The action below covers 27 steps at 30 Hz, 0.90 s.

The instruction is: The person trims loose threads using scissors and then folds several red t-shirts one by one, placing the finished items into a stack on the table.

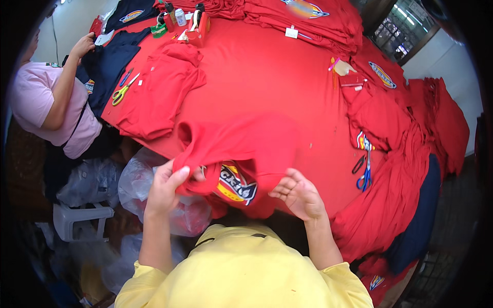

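Left hand (165, 184): thumb and fingers nearly closed, apparently pinching the edge of a red shirt (233, 141). Right hand (299, 196): partly open, fingers loosely curled, gripping nothing visible; its fingertips lie beside the shirt's right edge, contact not determinable. The shirt is bunched and raised at the near side of the red table (246, 77), its dark-and-yellow emblem (236, 184) facing up, its far portion blurred. Step in hand, as judged: manual spreading or turning of the shirt. The next move would call for the right fingers to take the loose edge while the left pinch holds, without creasing the emblem. Beyond, on the left, lie a red garment (162, 90) and yellow-handled scissors (121, 94); on the right, blue-handled scissors (364, 179). At far left, a co-worker (56, 100) handles dark garments (97, 66).
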Each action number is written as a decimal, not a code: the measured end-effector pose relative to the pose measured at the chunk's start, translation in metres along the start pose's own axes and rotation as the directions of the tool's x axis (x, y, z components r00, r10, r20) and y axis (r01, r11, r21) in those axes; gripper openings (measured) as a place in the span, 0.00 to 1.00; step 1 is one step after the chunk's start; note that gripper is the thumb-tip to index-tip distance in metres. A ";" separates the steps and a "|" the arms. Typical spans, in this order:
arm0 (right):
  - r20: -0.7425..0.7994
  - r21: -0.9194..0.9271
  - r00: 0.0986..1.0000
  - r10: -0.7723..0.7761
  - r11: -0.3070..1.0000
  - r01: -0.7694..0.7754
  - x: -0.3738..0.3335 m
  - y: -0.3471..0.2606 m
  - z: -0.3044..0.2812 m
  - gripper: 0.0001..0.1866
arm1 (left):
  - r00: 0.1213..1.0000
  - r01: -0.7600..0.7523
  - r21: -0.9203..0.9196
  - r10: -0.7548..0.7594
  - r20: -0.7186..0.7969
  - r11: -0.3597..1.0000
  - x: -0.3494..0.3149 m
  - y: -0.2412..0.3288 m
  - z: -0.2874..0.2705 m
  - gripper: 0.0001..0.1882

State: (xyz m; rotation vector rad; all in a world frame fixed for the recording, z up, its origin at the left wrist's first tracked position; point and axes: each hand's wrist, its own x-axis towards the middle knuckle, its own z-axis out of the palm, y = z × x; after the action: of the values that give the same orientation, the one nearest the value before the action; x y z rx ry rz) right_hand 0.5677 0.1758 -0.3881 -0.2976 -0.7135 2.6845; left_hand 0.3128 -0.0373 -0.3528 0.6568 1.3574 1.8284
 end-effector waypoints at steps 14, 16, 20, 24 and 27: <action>0.035 -0.375 0.884 -0.466 0.814 0.444 -0.188 0.088 0.017 0.16 | 0.907 0.064 -0.261 0.053 0.417 0.963 -0.154 0.057 -0.064 0.14; -0.087 -0.474 0.762 -0.642 0.699 0.535 -0.186 0.075 0.055 0.15 | 0.974 0.168 0.016 -0.169 0.148 0.986 -0.162 0.054 -0.051 0.13; 0.025 -0.275 0.761 -0.648 0.727 0.629 -0.199 0.054 0.062 0.18 | 0.988 0.153 0.219 -0.141 -0.070 0.964 -0.128 -0.010 -0.094 0.13; 0.224 -0.233 0.783 -0.581 0.748 0.622 -0.173 0.078 0.067 0.24 | 0.883 0.464 -0.111 -0.469 -0.018 0.879 -0.125 -0.069 -0.082 0.13; 0.098 -0.323 0.967 -0.233 0.912 0.253 -0.144 0.104 0.044 0.17 | 0.658 0.734 -0.270 -0.554 0.510 0.624 -0.139 -0.074 -0.026 0.14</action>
State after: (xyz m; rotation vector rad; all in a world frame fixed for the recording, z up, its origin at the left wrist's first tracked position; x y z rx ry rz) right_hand 0.6589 0.0167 -0.3877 -0.1989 -1.1465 2.3378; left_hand 0.3933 -0.1531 -0.4265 0.1787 0.7019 1.2345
